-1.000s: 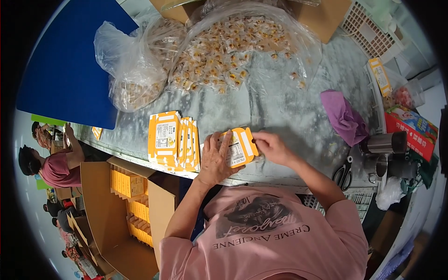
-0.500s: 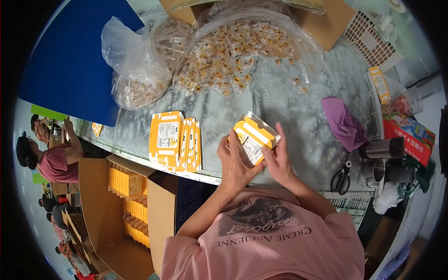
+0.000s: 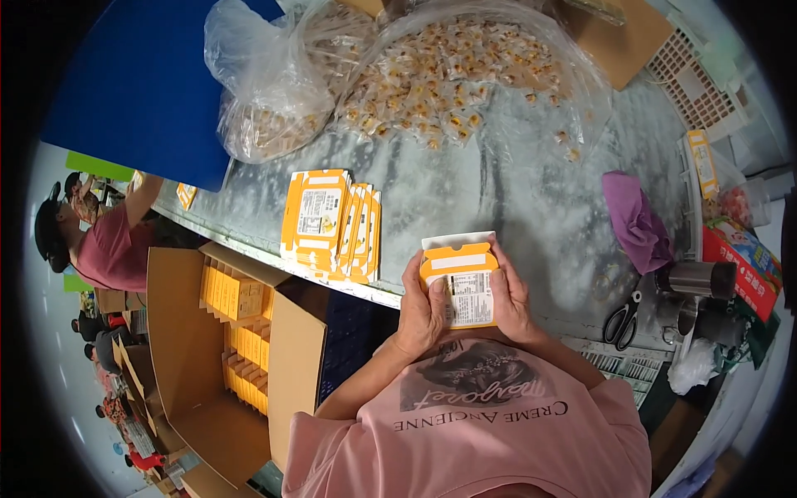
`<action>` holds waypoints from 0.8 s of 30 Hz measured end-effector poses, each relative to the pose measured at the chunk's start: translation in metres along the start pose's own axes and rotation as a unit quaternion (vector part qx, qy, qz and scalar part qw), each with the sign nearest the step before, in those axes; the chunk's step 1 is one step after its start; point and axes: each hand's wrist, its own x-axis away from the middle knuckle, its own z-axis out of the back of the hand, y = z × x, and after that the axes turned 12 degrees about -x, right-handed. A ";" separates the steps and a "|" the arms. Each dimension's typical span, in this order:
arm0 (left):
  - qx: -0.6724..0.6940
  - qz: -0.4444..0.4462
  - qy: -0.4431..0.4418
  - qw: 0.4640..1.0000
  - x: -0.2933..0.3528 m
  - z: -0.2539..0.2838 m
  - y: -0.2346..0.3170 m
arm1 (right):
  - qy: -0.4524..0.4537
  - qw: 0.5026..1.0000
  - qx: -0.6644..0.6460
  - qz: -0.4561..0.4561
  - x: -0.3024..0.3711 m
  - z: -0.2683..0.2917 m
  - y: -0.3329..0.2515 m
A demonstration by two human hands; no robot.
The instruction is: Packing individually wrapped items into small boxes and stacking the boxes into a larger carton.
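Observation:
Between my two hands is a small yellow and white carton, held upright in front of my chest with its top flap raised. My left hand grips its left side, thumb on the printed face. My right hand wraps the right side, its thumb also on that face. Left of my hands, a stack of flat yellow and white cartons lies at the table's front edge. Beyond, many small clear-wrapped pieces spill from a large clear plastic bag on the table.
A large cardboard box with rows of yellow cartons stands at the left. On the right lie a purple cloth, black scissors and metal cups. A blue panel rises at far left; a co-worker is below it.
The carton has come closer to my chest and turned from tilted to straight. My left hand has shifted from under it to its left side. The whole view has shifted slightly.

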 end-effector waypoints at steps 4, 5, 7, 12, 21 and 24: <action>-0.020 0.022 -0.049 0.998 0.009 0.008 0.002 | -0.012 0.998 -0.027 -0.061 0.003 0.011 0.008; -0.030 0.064 -0.096 0.993 0.010 0.011 0.006 | -0.035 0.999 0.011 -0.040 0.004 0.016 0.013; -0.058 0.056 -0.087 0.993 0.010 0.015 0.007 | -0.064 0.997 0.049 -0.020 0.006 0.021 0.014; -0.088 -0.083 -0.017 0.993 0.006 0.017 -0.002 | -0.025 0.996 0.084 -0.009 0.010 0.011 -0.007; -0.042 0.010 -0.008 0.999 0.007 0.019 0.019 | -0.168 0.916 0.294 0.217 0.000 0.017 -0.017; -0.132 -0.092 -0.038 0.986 0.007 0.020 0.000 | -0.182 0.914 0.307 0.196 0.005 0.021 -0.011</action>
